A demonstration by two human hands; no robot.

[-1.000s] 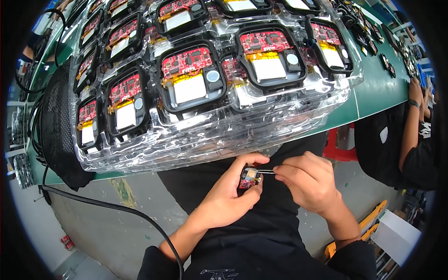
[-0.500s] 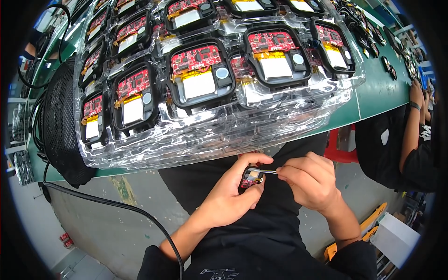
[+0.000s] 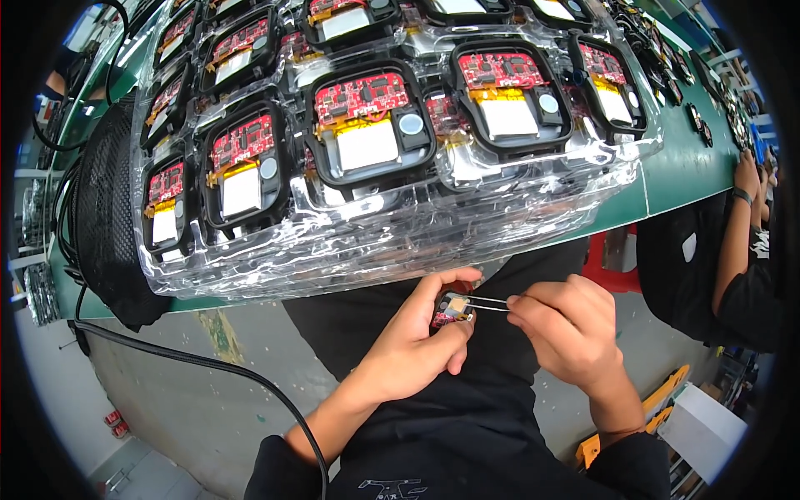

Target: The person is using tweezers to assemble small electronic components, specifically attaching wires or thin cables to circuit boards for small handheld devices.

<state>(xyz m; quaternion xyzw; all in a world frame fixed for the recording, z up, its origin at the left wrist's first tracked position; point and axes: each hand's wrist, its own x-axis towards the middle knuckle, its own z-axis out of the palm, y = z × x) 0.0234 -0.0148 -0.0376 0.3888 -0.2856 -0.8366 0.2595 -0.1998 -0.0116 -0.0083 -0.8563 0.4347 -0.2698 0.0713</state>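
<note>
My left hand is closed round a small open electronic device over my lap, its red circuit board and a pale square part showing between thumb and fingers. Thumb and fingertips of my right hand pinch a pair of metal tweezers. The tweezers' two arms stand apart, their tips at the device's pale part; whether they touch it I cannot tell. Beyond my hands, a stack of clear plastic trays holds several black device housings with red boards and silver batteries.
The trays rest on a green table. A black mesh bag hangs at its left, and a black cable runs down past my left forearm. A red stool stands to the right, near another person's arm.
My right hand has drawn slightly to the right with the tweezers, whose arms have spread apart. My left hand keeps hold of the device. The view has shifted a little.
</note>
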